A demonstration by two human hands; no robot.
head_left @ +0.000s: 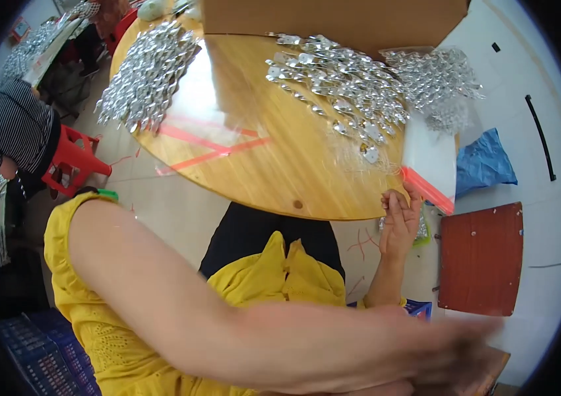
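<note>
At the near rim of the round wooden counter [254,178], right hand [400,224] sits raised, fingers pinched together just below the loose metal tag [371,154] and its clear threads; can't tell whether a thread is actually pinched, too fine to see. Left hand [465,356] is blurred, reaching across below the counter toward the lower right; open or clenched, cannot tell. Main pile of silver tags [340,86] spreads across the counter's far right, bagged tags [435,76] beside it at the rim, second pile [145,76] at the counter's far left edge, cardboard box [333,20] at its far side. Red stool [481,257] stands right of the counter. My read: keep the pinch close to the rim, pull one thread clear at a time, keep the strands from tangling.
</note>
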